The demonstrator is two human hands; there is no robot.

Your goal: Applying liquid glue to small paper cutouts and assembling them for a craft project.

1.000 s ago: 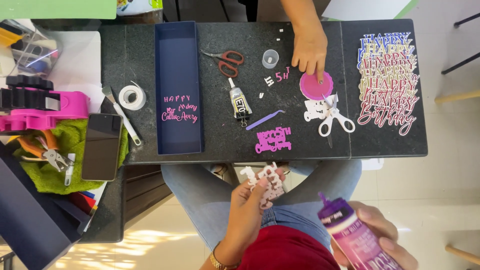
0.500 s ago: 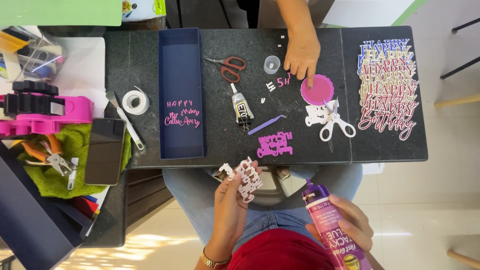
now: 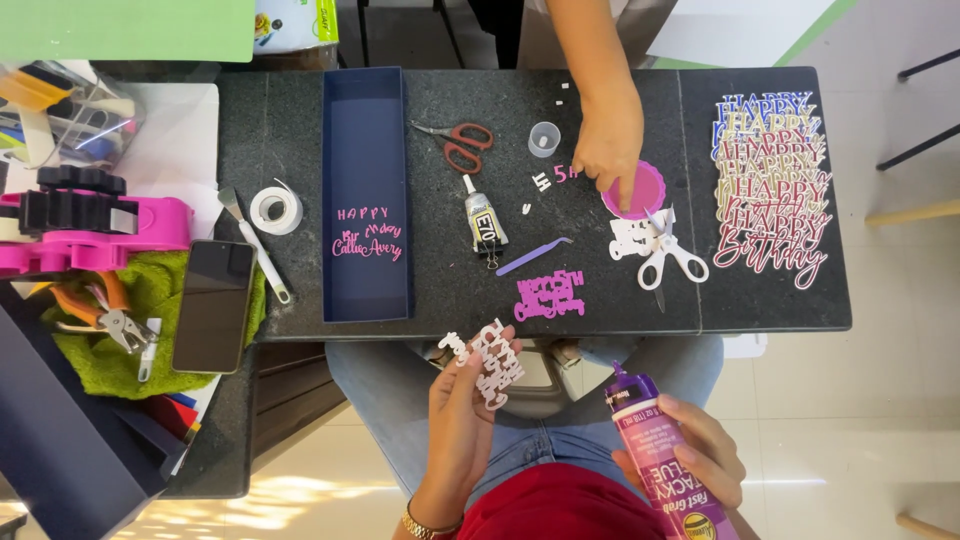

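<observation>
- While we looked down from the head camera, our left hand point(image 3: 462, 420) held the white cut-out lettering point(image 3: 488, 360) over our lap, just off the near edge of the black table point(image 3: 760, 300).
- Left fingers were clamped on the lower edge of the lettering, thumb on the face; the piece fanned up and away from the palm.
- Its long axis ran on a diagonal, from upper left to lower right in frame, tilted toward the table.
- Our right hand point(image 3: 700, 455) was wrapped around the purple-capped glue bottle point(image 3: 655, 450), fingers closed on the body, nozzle pointing up and left.
- Key relation: the nozzle tip sat to the right of and slightly below the lettering, near but not touching. The lettering lay up and left of the nozzle, roughly along the bottle's own axis.
- The right hand was the nearer one to bring glue to the piece; the left only had to hold it steady.
- Another person's hand point(image 3: 610, 140) reached in from the far side, fingers pressed on a pink round disc point(image 3: 640, 190) on the table, beside white scissors point(image 3: 668, 255).
- Pink lettering point(image 3: 548, 297) lay on the table, just beyond the white piece.
- A navy box point(image 3: 366, 100) with pink script inside stood well to the left.
</observation>
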